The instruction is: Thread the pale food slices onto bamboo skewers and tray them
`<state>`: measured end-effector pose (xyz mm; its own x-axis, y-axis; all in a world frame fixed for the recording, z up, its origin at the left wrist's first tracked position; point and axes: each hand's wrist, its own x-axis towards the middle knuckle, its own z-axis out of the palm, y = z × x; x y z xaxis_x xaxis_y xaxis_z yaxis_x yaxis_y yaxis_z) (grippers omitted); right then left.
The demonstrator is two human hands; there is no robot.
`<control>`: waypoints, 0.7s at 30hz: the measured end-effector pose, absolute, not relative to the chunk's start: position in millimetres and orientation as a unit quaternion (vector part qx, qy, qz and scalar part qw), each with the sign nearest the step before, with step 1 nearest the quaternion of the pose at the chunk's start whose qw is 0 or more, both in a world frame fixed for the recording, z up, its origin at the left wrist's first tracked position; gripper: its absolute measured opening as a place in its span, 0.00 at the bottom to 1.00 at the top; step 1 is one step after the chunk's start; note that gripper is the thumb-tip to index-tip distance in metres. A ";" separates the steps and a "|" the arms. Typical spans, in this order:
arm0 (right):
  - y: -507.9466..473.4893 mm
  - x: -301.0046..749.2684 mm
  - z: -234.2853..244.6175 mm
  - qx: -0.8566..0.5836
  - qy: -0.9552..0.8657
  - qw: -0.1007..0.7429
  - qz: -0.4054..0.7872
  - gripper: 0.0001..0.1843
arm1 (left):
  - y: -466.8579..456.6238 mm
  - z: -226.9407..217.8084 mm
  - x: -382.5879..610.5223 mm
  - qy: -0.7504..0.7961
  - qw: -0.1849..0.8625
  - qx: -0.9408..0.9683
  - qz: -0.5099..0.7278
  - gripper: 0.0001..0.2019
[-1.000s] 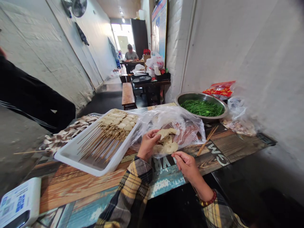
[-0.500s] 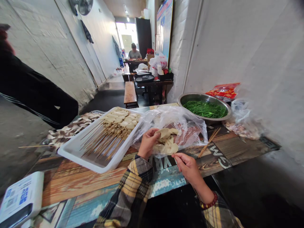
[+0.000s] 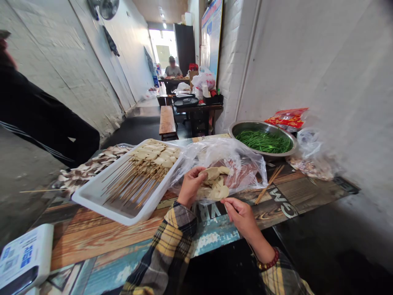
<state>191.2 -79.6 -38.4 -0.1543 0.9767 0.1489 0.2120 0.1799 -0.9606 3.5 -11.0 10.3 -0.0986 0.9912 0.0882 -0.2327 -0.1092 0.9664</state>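
My left hand (image 3: 190,185) is closed, thumb and fingers pinching a pale beige, flat rounded slice (image 3: 211,173) over a clear plastic bag. My right hand (image 3: 241,215) is closed at the lower edge of another such slice (image 3: 220,192). It pinches a thin bamboo skewer, mostly hidden by the hand. Reddish contents show inside the plastic bag (image 3: 245,153). To the left, a white tray (image 3: 123,217) holds several finished skewers (image 3: 138,176) of the same pale slices, sticks toward me. Loose bamboo skewers (image 3: 269,185) lie right of the bag.
A steel bowl (image 3: 232,132) of green chives (image 3: 264,140) stands at the back right, near bagged food (image 3: 313,159). Sliced mushrooms (image 3: 89,168) lie beyond the tray. A white device (image 3: 29,254) sits front left. One person (image 3: 46,110) stands left; another (image 3: 172,69) sits far back.
The view has shifted very slightly. Both hands keep nearly the same pose at the pale slices.
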 end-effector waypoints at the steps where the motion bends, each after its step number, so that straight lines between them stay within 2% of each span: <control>1: -79.7 191.0 -37.7 -0.476 -0.627 0.444 0.427 0.18 | -10.9 9.9 3.4 0.432 0.508 0.440 0.602 0.11; 21: -80.9 188.5 -29.2 -0.487 -0.632 0.438 0.414 0.19 | -11.2 8.8 5.8 0.438 0.511 0.444 0.592 0.11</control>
<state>188.5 -80.9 -29.2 -0.1426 0.9781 0.1514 0.2525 0.1838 -0.9500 5.8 -11.2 8.8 -0.0833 0.9935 0.0775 -0.2159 -0.0939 0.9719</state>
